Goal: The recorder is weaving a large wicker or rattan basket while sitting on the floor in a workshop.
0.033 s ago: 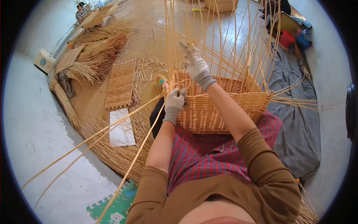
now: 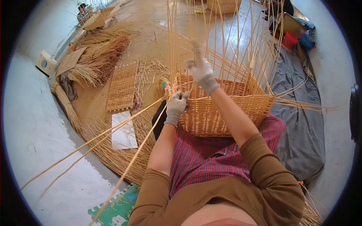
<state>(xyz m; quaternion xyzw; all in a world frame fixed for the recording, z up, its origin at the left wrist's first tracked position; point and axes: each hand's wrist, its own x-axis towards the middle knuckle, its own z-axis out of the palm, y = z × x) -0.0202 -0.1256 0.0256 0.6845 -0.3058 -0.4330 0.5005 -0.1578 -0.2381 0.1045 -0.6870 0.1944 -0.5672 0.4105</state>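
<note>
A woven reed basket (image 2: 226, 113) rests on my lap over a red checked cloth (image 2: 203, 158), with tall upright reeds (image 2: 222, 34) rising from its rim. My left hand (image 2: 177, 101), in a grey glove, is closed on reeds at the basket's near left corner; long loose strands (image 2: 132, 118) run from there toward the lower left. My right hand (image 2: 200, 71), gloved too, is raised among the upright reeds above the basket; its fingertips are smeared by motion, so what they hold is unclear.
Reed bundles (image 2: 102, 49), a woven panel (image 2: 121, 86) and a white sheet (image 2: 124, 132) lie left. A grey tarp (image 2: 298, 139) lies right, a red bucket (image 2: 289, 39) beyond it. A seated person (image 2: 83, 15) is at back left, another (image 2: 283, 7) at back right.
My right hand has shifted slightly, its fingers now blurred. The lowest long strand has swung a little leftward. My left hand has barely moved.
</note>
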